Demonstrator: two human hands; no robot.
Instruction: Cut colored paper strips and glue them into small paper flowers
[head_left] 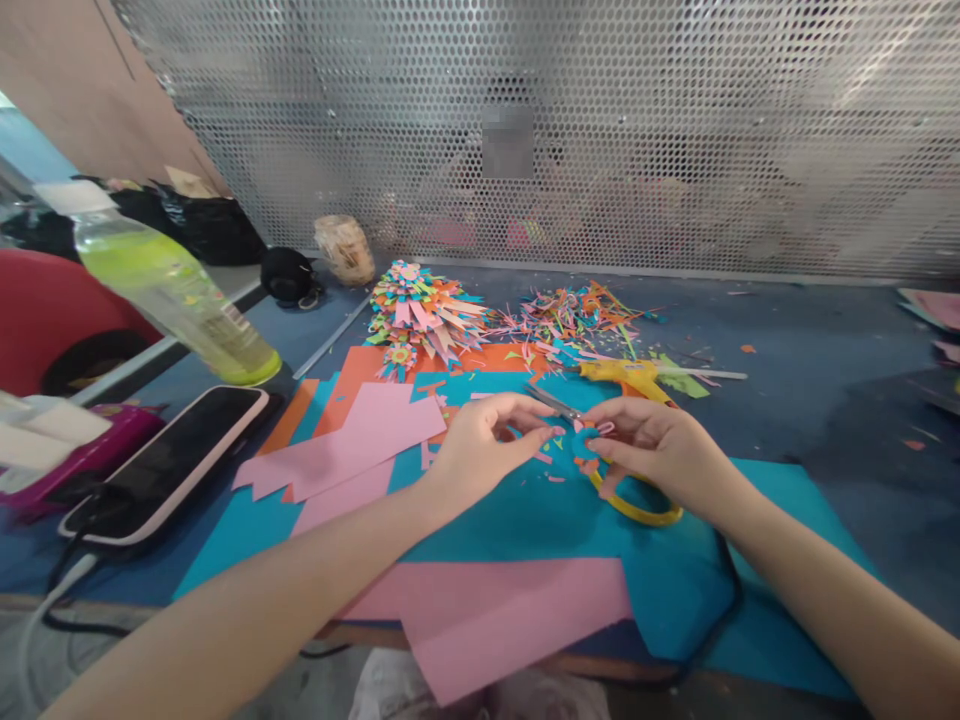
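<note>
My left hand [486,440] hovers over the blue paper sheet [525,510], fingers curled in a pinch beside a small blue paper piece [585,445]. My right hand [654,447] pinches that same piece from the other side. Yellow-handled scissors [637,505] lie under my right hand, their blades [555,403] pointing up-left between both hands. Small pink and blue offcuts lie scattered around the fingers.
Pink sheets [352,445] and orange paper [360,365] lie left. A stack of colourful paper flowers [420,315], a scrap pile [577,315], a yellow tool [630,375], a phone [169,460], a green bottle [176,290] and a perforated metal wall [525,130] surround them.
</note>
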